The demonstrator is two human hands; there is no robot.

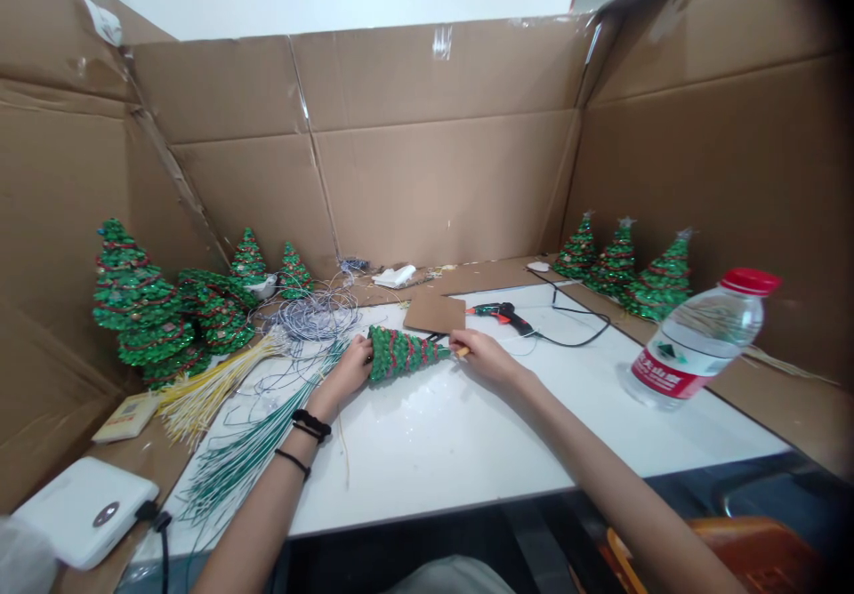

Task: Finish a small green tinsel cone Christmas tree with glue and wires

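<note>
A small green Christmas tree (400,354) with red garland lies on its side above the white board, its tip pointing right. My left hand (352,365) is closed around its wide base. At the tip, my right hand (486,356) is pinched on a small tan piece (463,352), whose exact kind I cannot make out. Just behind the tree are a brown cardboard piece (435,314) and a black glue gun (505,315) with an orange trigger, lying on its side with its nozzle toward the cardboard.
Green-white wires (250,461), yellow strands (213,385) and a tangled wire coil (320,309) lie left. Finished trees (137,301) stand at left, more trees (660,278) at right. A water bottle (700,345) stands right; a white device (90,509) sits front left. Cardboard walls (440,176) enclose the table.
</note>
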